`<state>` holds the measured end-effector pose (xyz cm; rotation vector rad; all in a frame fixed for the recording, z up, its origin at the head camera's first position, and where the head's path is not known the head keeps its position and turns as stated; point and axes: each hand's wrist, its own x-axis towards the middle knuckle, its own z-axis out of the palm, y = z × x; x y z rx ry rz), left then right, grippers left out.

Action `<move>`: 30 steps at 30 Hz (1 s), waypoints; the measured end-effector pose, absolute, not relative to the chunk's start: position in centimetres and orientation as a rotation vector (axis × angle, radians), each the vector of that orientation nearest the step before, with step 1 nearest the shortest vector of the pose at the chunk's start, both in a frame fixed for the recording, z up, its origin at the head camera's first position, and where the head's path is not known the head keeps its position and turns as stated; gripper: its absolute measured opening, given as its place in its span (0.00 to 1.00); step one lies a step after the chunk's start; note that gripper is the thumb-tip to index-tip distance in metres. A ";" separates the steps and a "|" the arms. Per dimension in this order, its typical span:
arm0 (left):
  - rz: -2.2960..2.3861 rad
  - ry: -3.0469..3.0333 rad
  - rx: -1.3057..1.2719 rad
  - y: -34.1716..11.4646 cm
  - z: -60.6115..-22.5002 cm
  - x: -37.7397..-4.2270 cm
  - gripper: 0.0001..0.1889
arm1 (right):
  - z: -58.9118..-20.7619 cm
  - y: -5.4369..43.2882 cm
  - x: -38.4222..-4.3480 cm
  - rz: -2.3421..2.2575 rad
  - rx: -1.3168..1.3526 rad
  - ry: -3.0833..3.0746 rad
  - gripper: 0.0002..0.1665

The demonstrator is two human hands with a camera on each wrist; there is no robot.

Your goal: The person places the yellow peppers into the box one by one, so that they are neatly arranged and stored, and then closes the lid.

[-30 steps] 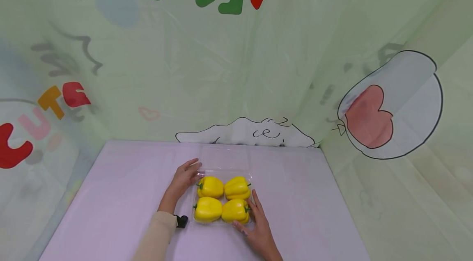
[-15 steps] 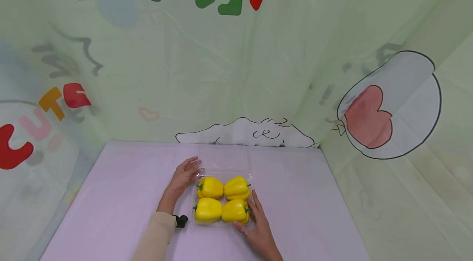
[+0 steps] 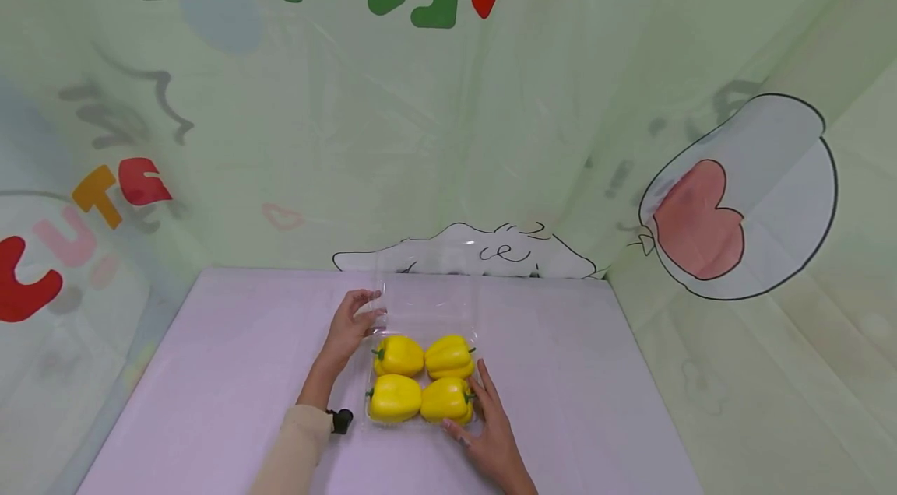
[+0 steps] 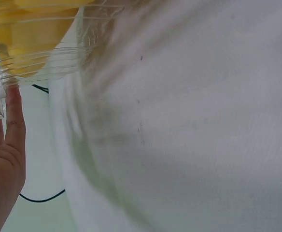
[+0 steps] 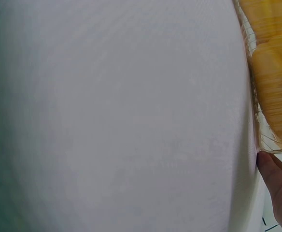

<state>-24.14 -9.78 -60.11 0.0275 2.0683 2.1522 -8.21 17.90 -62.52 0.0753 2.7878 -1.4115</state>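
Observation:
Several yellow bell peppers, with green stems, sit in the base of a clear plastic clamshell box. Its hinged lid stands raised at the far side, tilted up. My left hand holds the lid's left edge, thumb and fingers curved around it; the left wrist view catches part of this hand beside the clear plastic. At the near right corner, my right hand grips the base, thumb at the front and fingers along the right side. In the right wrist view, fingertips touch the box's corner.
A white cloth-covered table lies under the box. Pale green printed curtains enclose it at the back and both sides. A black device is strapped to the left wrist, below a beige sleeve.
The lid has swung upward from lying back, its top edge now overlapping the back curtain. My left hand has risen slightly with it. The right hand and peppers stay put.

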 end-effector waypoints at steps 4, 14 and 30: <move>2.172 2.098 0.116 -9.7 -59.9 -23.9 0.20 | -62.4 17.9 -8.2 -1.426 0.084 2.776 0.57; 2.081 2.311 0.156 -9.9 -58.9 -22.4 0.13 | -62.5 17.9 -8.3 -1.416 0.091 2.779 0.57; 1.601 2.655 0.092 -11.1 -58.9 -14.4 0.22 | -62.3 17.9 -8.0 -1.385 0.052 2.814 0.58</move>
